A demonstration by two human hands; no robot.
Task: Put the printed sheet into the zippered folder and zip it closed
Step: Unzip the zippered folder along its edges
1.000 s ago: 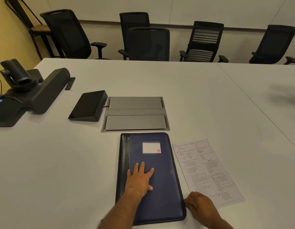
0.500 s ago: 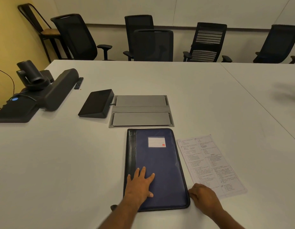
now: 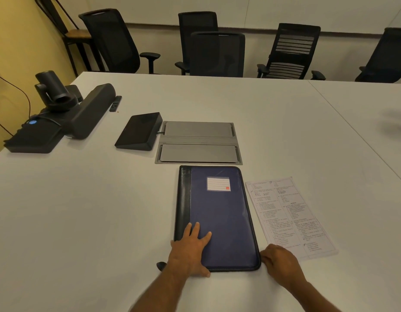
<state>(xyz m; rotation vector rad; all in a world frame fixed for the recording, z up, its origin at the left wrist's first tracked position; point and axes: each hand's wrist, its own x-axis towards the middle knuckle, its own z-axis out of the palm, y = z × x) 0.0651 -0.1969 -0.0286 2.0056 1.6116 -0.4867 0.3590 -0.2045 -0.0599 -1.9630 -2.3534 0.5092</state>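
Observation:
The dark blue zippered folder (image 3: 219,212) lies closed on the white table (image 3: 82,210), with its black spine on the left and a white label near the top. My left hand (image 3: 190,248) rests flat on its near left corner, fingers spread. My right hand (image 3: 279,260) sits at the folder's near right corner with its fingers curled against the edge, so what they hold is hidden. The printed sheet (image 3: 289,212) lies flat on the table just right of the folder, and my right hand covers its near left corner. A small dark tab (image 3: 161,265) pokes out by my left wrist.
A grey flip-lid cable panel (image 3: 198,143) is set into the table just beyond the folder, with a black wedge-shaped touch panel (image 3: 138,131) on its left. A camera and speaker bar (image 3: 60,113) stand at the far left. Office chairs (image 3: 217,52) line the far edge.
My left hand has slid back along the folder toward its near edge. My right hand stays at the near right corner. The view has shifted a little.

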